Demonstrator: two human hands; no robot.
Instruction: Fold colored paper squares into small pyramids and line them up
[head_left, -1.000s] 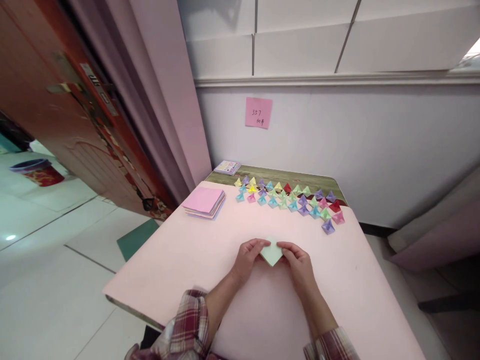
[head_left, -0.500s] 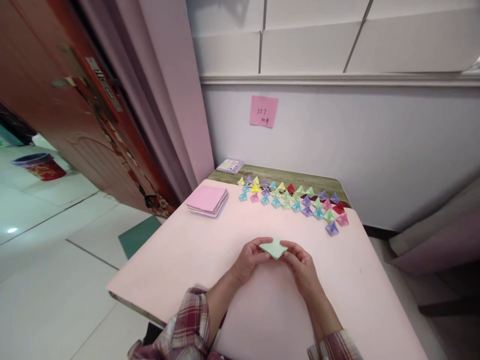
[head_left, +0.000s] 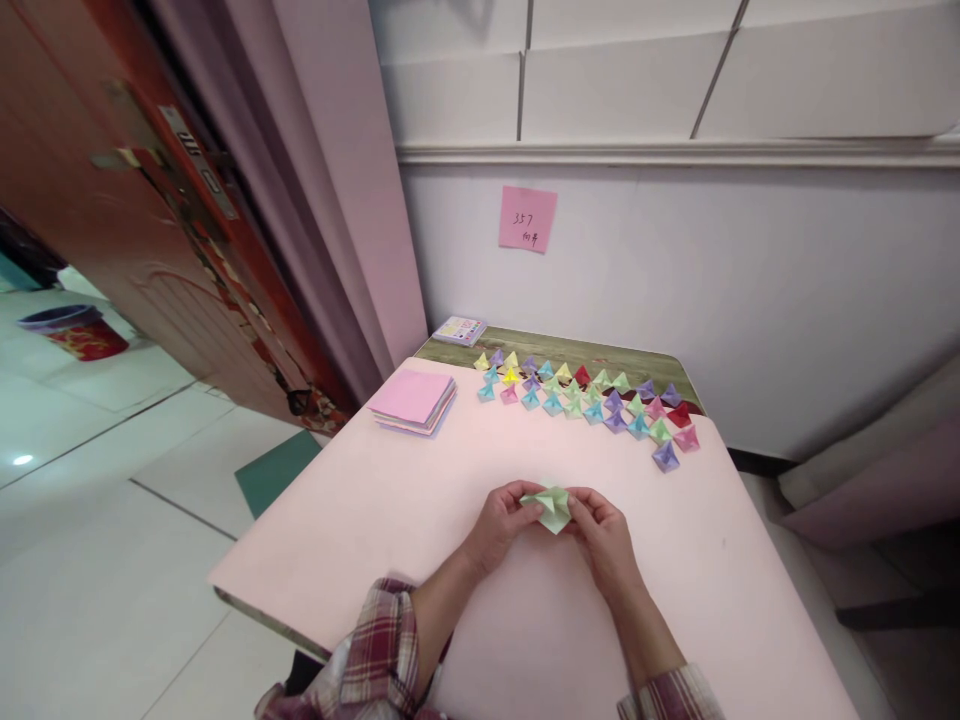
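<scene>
A light green folded origami paper (head_left: 553, 508) is held just above the table between both hands. Its layers are spread apart in the middle, with a crease showing. My left hand (head_left: 501, 522) pinches its left corner, thumb in front and fingers behind. On the opposite corner, my right hand (head_left: 600, 524) grips with thumb and fingertips. Beyond the hands, several small folded paper pieces (head_left: 572, 402) in green, blue, purple, pink, yellow and red stand in rows. A single purple folded piece (head_left: 665, 457) sits nearest me at the right end of them.
A stack of coloured paper sheets (head_left: 413, 401) lies on the pink-covered table (head_left: 315, 540) at the left. Behind it is a small packet (head_left: 460, 331) on the table's bare wood-patterned strip. A pink note (head_left: 528, 218) is stuck to the wall. A red door (head_left: 172, 230) stands at the left.
The green paper was a flat diamond and is now opened out, its layers pulled apart. Both hands have stayed in nearly the same place, with thumbs shifted slightly on the paper.
</scene>
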